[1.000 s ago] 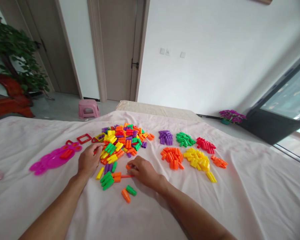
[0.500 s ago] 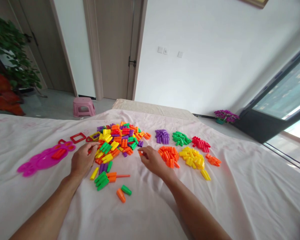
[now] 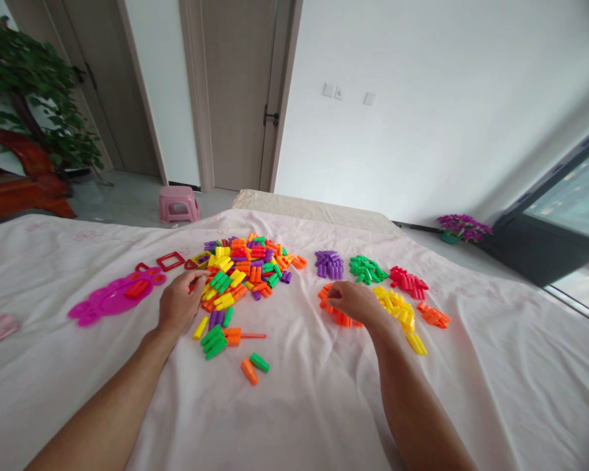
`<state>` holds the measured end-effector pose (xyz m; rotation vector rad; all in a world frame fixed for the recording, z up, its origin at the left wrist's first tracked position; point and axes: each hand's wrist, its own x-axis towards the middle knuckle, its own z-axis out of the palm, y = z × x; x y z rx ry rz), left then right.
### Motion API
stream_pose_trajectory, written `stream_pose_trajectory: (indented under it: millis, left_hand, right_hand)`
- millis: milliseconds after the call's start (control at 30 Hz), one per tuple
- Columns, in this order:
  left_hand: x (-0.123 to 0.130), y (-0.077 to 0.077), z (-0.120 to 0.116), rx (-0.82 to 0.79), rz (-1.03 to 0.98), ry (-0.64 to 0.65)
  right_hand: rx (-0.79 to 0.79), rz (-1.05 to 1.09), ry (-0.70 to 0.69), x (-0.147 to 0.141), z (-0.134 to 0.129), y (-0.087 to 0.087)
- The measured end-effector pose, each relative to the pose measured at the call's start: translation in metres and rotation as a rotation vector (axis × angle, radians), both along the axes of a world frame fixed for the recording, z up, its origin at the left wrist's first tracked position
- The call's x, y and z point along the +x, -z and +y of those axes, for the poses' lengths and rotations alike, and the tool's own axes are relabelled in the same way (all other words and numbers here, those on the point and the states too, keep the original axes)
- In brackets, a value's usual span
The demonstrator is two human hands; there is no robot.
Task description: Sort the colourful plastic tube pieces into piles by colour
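My left hand rests at the left edge of a mixed pile of plastic building pieces in yellow, orange, green, purple and red. Its fingers are curled, and a bit of red shows beside them; whether it is gripped is unclear. Over the pile of orange pieces, my right hand hangs with bent fingers, covering part of that pile. What its fingertips hold, if anything, is hidden. Yellow pieces lie just right of it, with purple pieces and green pieces behind.
Red pieces and a small orange group lie farther right. A magenta animal-shaped plate and a red square frame lie at left. Green connected pieces and an orange piece lie nearer on the white cloth.
My right hand has moved right, from beside the mixed pile with an orange piece at its fingertips, to above the orange pile. My left hand stays by the mixed pile. The view has shifted slightly.
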<state>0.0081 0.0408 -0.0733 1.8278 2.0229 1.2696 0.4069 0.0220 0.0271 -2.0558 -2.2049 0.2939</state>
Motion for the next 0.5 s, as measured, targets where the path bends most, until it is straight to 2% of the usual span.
stream_pose_trajectory:
  millis: [67, 133, 233, 333, 500]
  left_hand:
    - [0.0, 0.0, 0.0, -0.002, -0.002, -0.001]
    - [0.0, -0.001, 0.0, -0.006, -0.006, 0.002]
    - [0.001, -0.001, -0.001, -0.005, -0.014, 0.013]
    - [0.001, -0.002, -0.001, -0.002, -0.027, 0.019]
    - [0.002, -0.003, -0.001, 0.009, -0.022, 0.025]
  right_hand:
    - [0.063, -0.038, 0.036, 0.0, 0.0, 0.0]
    - [0.127, -0.005, -0.001, -0.01, -0.003, 0.001]
    - [0.132, 0.187, -0.225, -0.045, -0.014, 0.008]
    - [0.078, 0.39, -0.459, -0.093, -0.031, 0.025]
    - [0.075, 0.434, -0.603, -0.153, -0.046, 0.055]
